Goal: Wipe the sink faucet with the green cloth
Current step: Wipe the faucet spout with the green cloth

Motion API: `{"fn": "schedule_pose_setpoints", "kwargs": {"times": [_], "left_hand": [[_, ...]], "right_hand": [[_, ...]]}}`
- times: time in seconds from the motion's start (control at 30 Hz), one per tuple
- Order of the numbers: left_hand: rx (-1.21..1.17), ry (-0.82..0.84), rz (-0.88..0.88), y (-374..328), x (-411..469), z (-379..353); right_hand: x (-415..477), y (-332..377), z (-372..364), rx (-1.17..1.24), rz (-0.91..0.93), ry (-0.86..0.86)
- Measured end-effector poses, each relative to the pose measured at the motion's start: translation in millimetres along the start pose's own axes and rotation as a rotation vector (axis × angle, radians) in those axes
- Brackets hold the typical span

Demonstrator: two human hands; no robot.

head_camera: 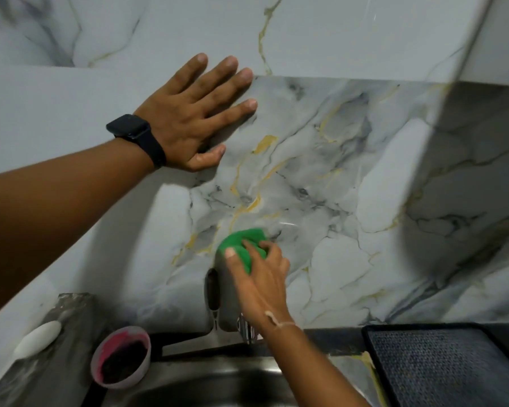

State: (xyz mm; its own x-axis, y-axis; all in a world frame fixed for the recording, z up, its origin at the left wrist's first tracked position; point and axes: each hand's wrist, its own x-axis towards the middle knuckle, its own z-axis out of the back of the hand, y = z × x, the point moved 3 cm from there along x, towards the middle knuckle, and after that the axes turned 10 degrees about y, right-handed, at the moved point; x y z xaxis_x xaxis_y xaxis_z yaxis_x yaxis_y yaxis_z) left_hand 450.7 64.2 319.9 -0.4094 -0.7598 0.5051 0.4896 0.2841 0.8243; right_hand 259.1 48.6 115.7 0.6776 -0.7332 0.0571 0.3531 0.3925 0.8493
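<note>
My right hand [262, 277] grips the green cloth [243, 242] and presses it over the top of the grey sink faucet [225, 301], which rises in front of the marble wall. A dark lever shows on the faucet's left side, and its chrome base peeks out under my wrist. My left hand [194, 113] lies flat against the wall, up and to the left, fingers spread, with a black watch on the wrist. It holds nothing.
The steel sink [206, 386] lies at the bottom centre. A pink-rimmed cup [121, 356] stands at its left corner, a white soap bar [37, 337] on the ledge further left. A dark mat on a tray [441, 365] fills the counter on the right.
</note>
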Motion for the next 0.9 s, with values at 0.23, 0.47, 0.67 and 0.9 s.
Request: {"fn": "schedule_pose_setpoints", "kwargs": {"times": [0.23, 0.47, 0.67, 0.9], "left_hand": [[0.015, -0.007, -0.001, -0.4, 0.7, -2.2], [0.023, -0.017, -0.017, 0.5, 1.3, -1.3], [0.040, -0.023, -0.009, 0.8, 0.9, 1.5], [0.026, -0.005, -0.023, 1.2, -0.4, 0.3]], "right_hand": [[-0.5, -15.9, -13.4, 0.209, -0.089, -0.024], [-3.2, 16.5, -19.3, -0.811, 0.135, 0.010], [-51.6, -14.2, -29.2, -0.511, 0.328, -0.185], [-25.4, -72.1, -31.0, 1.270, -0.359, 0.446]]}}
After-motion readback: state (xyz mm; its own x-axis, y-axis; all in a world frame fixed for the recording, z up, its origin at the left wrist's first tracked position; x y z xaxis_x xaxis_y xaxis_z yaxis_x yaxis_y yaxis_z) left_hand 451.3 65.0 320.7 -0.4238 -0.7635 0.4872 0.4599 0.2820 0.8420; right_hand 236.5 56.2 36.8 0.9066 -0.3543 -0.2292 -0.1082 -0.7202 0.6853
